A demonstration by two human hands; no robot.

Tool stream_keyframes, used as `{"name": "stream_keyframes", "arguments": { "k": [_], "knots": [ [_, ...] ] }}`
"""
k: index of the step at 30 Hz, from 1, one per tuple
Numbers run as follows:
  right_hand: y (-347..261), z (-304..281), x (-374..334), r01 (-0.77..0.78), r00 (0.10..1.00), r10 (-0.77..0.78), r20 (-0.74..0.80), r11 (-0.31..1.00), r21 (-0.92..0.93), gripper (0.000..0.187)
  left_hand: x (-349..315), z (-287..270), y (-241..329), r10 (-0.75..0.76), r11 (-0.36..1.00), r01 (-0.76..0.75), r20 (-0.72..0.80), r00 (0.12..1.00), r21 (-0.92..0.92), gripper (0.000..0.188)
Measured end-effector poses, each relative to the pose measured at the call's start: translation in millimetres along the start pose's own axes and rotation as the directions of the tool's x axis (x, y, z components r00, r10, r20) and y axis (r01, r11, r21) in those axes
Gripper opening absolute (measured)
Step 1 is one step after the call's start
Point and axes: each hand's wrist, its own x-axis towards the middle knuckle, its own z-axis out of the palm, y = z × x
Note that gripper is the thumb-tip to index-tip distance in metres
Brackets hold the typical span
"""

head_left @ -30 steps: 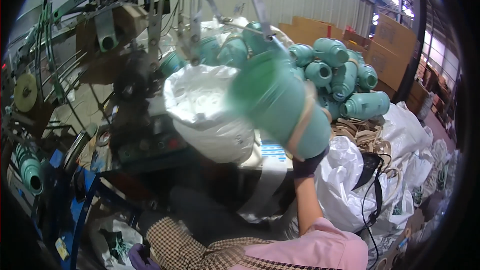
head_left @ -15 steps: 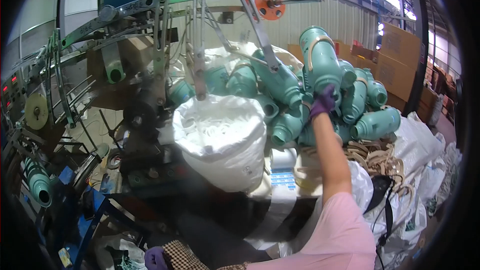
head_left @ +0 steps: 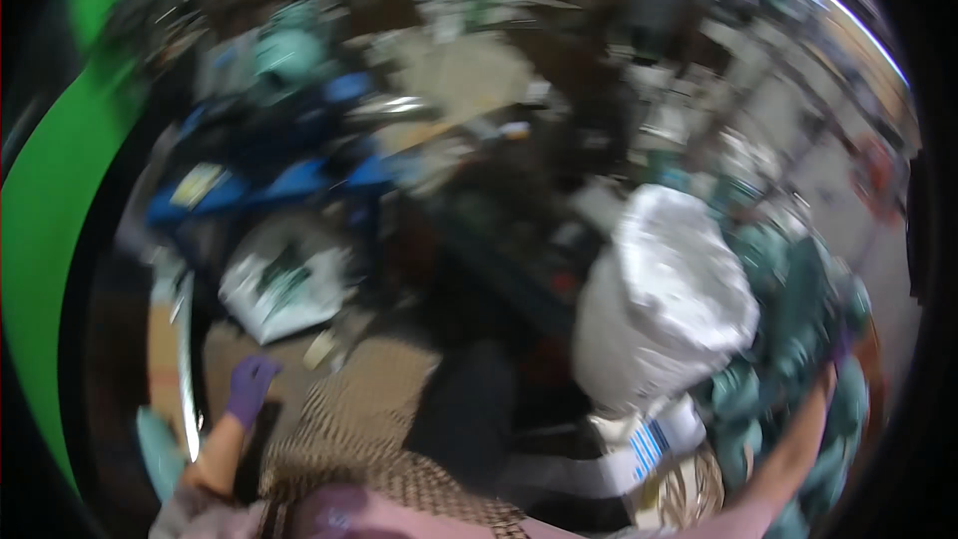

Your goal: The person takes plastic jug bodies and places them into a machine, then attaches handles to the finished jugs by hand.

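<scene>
Motion smears much of the picture. My left hand [head_left: 251,386], in a purple glove, is at the lower left beside a strip of cardboard [head_left: 162,349]. Its fingers look partly spread, and nothing shows in them. My right arm reaches out to the right, where my purple-gloved right hand [head_left: 840,343] is among a heap of teal flask bodies [head_left: 793,309]. Its fingers are blurred, so a grip on one of them cannot be made out. Another teal flask body [head_left: 160,454] lies near my left forearm.
Left of the heap stands a tall white sack [head_left: 634,339]. A strip of blue-and-white labels [head_left: 649,447] and tan curved pieces [head_left: 689,487] lie below it. Ahead are a blue metal frame [head_left: 299,180], a teal flask [head_left: 289,55] and a white bag [head_left: 284,284]. Something green [head_left: 50,260] rises far left.
The view has swung left, moving the sack and flask heap to the right side. My left hand has gone from the lower edge out to the left. My right hand remains at the heap.
</scene>
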Motion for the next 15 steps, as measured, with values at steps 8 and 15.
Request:
{"name": "stream_keyframes", "arguments": {
  "k": [8, 15],
  "knots": [
    [-265.1, -44.9, -145.7, 0.233, 0.968, -0.252, -0.005, 0.885, 0.403, 0.024, -149.9, -124.9, -115.5, -0.765, 0.448, 0.289, -0.195, 0.613, -0.846, 0.015],
    [-382.1, -77.3, -197.2, 0.430, 0.896, -0.413, -0.165, 0.712, 0.556, 0.023, -319.4, -171.2, -226.6, -0.988, 0.065, 0.079, -0.053, 0.144, -0.995, 0.020]
  ]
}}
